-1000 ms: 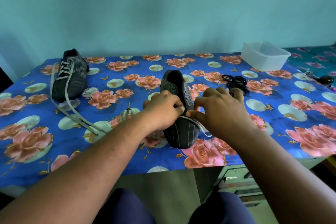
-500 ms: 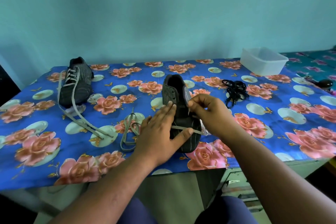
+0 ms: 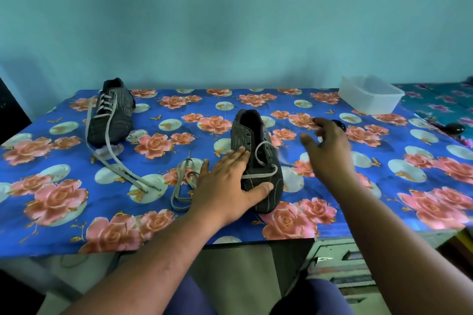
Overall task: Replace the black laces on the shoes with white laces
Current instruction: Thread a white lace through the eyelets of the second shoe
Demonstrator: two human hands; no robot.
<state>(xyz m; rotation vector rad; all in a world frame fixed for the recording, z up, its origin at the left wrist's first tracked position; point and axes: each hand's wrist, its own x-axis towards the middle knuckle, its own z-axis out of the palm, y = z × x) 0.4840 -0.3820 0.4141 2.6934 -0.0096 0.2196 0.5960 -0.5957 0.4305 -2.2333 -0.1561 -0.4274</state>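
Note:
A dark striped shoe point(image 3: 258, 140) lies mid-table, toe toward me, with a white lace point(image 3: 259, 175) crossing its lowest eyelets and looping above them. My left hand point(image 3: 227, 186) presses flat on the shoe's left side, thumb across the toe. The lace's other end point(image 3: 181, 181) lies coiled on the cloth beside that hand. My right hand point(image 3: 327, 151) hovers to the right of the shoe, fingers spread, nothing plainly in it. A second shoe point(image 3: 112, 115) with white laces threaded stands at the back left. The black laces point(image 3: 341, 125) are mostly hidden behind my right hand.
A clear plastic tub point(image 3: 368, 94) stands at the back right corner of the table with the blue floral cloth point(image 3: 422, 181). A dark round object point(image 3: 455, 128) lies at the right edge. The second shoe's loose lace ends point(image 3: 122, 166) trail forward across the cloth.
My right hand has left the eyelets and swung out to the right with its fingers opening. The left hand stays flat on the shoe. A lace loop now stands over the tongue.

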